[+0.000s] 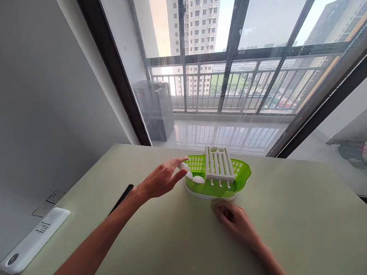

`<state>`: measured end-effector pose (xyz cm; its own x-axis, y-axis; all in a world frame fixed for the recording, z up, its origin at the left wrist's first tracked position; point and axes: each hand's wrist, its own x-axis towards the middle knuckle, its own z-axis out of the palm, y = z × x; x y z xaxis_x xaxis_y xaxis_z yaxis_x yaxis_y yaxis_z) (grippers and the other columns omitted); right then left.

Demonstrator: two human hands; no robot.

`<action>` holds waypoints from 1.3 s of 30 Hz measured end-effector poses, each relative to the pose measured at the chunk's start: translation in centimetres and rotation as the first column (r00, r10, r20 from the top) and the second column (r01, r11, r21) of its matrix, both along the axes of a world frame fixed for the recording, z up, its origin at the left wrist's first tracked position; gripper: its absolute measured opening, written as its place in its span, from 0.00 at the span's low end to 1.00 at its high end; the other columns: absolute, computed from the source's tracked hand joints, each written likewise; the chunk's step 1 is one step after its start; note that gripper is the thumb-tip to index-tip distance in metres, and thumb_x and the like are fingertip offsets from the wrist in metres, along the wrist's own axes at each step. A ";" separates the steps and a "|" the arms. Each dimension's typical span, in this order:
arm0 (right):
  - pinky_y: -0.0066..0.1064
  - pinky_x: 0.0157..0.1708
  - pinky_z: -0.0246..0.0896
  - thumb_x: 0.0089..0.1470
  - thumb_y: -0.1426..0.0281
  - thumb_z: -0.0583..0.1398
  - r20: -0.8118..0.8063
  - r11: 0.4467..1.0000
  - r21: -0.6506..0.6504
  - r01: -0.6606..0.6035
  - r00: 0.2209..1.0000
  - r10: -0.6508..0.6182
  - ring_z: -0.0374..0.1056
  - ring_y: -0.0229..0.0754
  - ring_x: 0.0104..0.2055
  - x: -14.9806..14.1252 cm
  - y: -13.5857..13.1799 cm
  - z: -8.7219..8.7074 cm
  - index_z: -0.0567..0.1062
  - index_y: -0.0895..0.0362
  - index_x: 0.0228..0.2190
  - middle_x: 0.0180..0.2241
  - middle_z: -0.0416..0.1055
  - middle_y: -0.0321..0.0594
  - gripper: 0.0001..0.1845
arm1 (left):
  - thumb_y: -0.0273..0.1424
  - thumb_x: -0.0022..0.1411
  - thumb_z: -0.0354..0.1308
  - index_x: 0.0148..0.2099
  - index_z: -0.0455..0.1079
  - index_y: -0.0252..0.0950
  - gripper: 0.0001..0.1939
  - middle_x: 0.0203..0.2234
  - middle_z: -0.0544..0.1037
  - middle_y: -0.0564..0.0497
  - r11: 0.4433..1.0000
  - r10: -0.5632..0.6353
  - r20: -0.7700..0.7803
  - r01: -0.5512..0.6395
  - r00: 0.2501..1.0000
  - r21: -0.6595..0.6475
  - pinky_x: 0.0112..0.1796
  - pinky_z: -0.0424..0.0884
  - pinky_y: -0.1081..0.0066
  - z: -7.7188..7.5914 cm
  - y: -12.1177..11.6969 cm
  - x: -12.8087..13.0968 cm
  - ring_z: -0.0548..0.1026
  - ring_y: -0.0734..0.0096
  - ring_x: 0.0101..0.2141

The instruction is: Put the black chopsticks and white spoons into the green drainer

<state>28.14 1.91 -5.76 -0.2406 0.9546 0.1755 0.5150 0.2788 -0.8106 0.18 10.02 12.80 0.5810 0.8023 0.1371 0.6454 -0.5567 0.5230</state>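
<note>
Your half-open left hand [162, 178] pinches a white spoon [183, 166] | your right hand [233, 220], loosely fisted, looks empty | basket [201, 190] holds spoons [198, 179] (dark sticks [121, 199] lie outside)

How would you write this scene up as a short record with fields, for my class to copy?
Surface: pale green table
Container: bright green perforated basket with a white base
Across it: white slatted rack
Left in basket: small white rounded piece
Left hand: thumb and forefinger at another white piece; grip unclear
Right hand: loosely curled before the basket; no held object visible
Beside left forearm: thin black stick-like item, partly hidden
Backdrop: glass panes, balcony railing, tall buildings
</note>
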 end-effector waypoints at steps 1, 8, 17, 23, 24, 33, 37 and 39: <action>0.28 0.28 0.54 0.66 0.57 0.54 -0.003 1.000 0.001 0.000 1.000 0.000 0.56 0.37 0.25 0.0 0.0 0.0 0.75 0.56 0.34 0.23 0.63 0.33 0.18 | 0.50 0.75 0.41 0.71 0.57 0.37 0.32 0.65 0.69 0.42 1.000 0.002 0.003 -0.002 1.000 -0.001 0.60 0.67 0.57 0.0 -0.1 -0.1 0.70 0.55 0.62; 0.28 0.28 0.54 0.67 0.57 0.54 -0.003 1.000 0.004 0.003 1.000 -0.003 0.56 0.37 0.25 -0.1 0.0 0.0 0.75 0.57 0.34 0.23 0.63 0.33 0.19 | 0.50 0.67 0.58 0.71 0.55 0.38 0.38 0.65 0.69 0.40 0.995 -0.068 0.035 0.065 0.997 0.079 0.61 0.66 0.55 -0.5 -0.3 0.1 0.68 0.53 0.63; 0.28 0.27 0.54 0.67 0.57 0.54 -0.011 1.000 -0.005 -0.003 1.000 0.003 0.55 0.37 0.25 0.0 0.0 -0.1 0.75 0.56 0.35 0.23 0.62 0.32 0.18 | 0.54 0.55 0.67 0.54 0.73 0.39 0.32 0.51 0.80 0.44 0.949 -0.062 -0.062 0.078 0.996 0.305 0.48 0.75 0.59 -1.6 1.6 2.2 0.77 0.54 0.50; 0.29 0.28 0.53 0.66 0.57 0.54 -0.001 1.000 -0.010 0.003 1.000 -0.003 0.56 0.37 0.25 -0.1 0.0 0.3 0.75 0.56 0.34 0.23 0.62 0.32 0.18 | 0.54 0.57 0.66 0.44 0.79 0.39 0.24 0.40 0.84 0.48 0.910 -0.122 -0.167 0.178 0.978 0.375 0.35 0.72 0.68 -2.3 3.5 3.0 0.80 0.60 0.42; 0.28 0.28 0.53 0.67 0.57 0.54 -0.003 1.000 -0.010 0.003 1.000 -0.003 0.56 0.37 0.25 -0.1 0.0 0.3 0.75 0.56 0.34 0.23 0.62 0.32 0.18 | 0.53 0.58 0.66 0.42 0.80 0.39 0.22 0.40 0.84 0.49 0.902 -0.146 -0.178 0.204 0.973 0.379 0.33 0.70 0.69 -2.4 3.8 3.0 0.80 0.62 0.41; 0.29 0.28 0.54 0.67 0.56 0.54 0.000 1.000 -0.008 0.002 1.000 -0.002 0.56 0.37 0.25 -0.1 0.0 0.2 0.76 0.57 0.35 0.23 0.63 0.33 0.19 | 0.47 0.63 0.66 0.37 0.83 0.42 0.14 0.35 0.86 0.51 0.900 -0.302 -0.072 0.309 0.951 0.308 0.36 0.70 0.73 -2.2 4.8 2.8 0.81 0.66 0.39; 0.29 0.27 0.55 0.67 0.56 0.53 0.010 1.000 -0.001 0.014 1.000 -0.014 0.57 0.37 0.25 -0.1 0.0 0.3 0.76 0.57 0.35 0.23 0.64 0.33 0.20 | 0.44 0.62 0.67 0.40 0.84 0.41 0.13 0.32 0.86 0.49 0.909 -0.347 0.010 0.334 0.938 0.248 0.40 0.72 0.71 -2.3 5.1 3.0 0.81 0.66 0.37; 0.29 0.27 0.55 0.67 0.55 0.53 0.020 1.000 0.008 0.015 1.000 -0.016 0.57 0.38 0.25 -0.1 0.0 0.3 0.76 0.57 0.34 0.23 0.65 0.34 0.21 | 0.44 0.63 0.66 0.40 0.84 0.41 0.13 0.32 0.86 0.48 0.915 -0.363 0.060 0.343 0.930 0.212 0.40 0.73 0.70 -2.2 5.2 3.1 0.80 0.66 0.35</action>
<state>28.04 1.88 -5.42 -0.2292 0.9570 0.1780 0.5351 0.2766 -0.7982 3.27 15.22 10.57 0.7974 0.4990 0.3393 0.3398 -0.8360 0.4309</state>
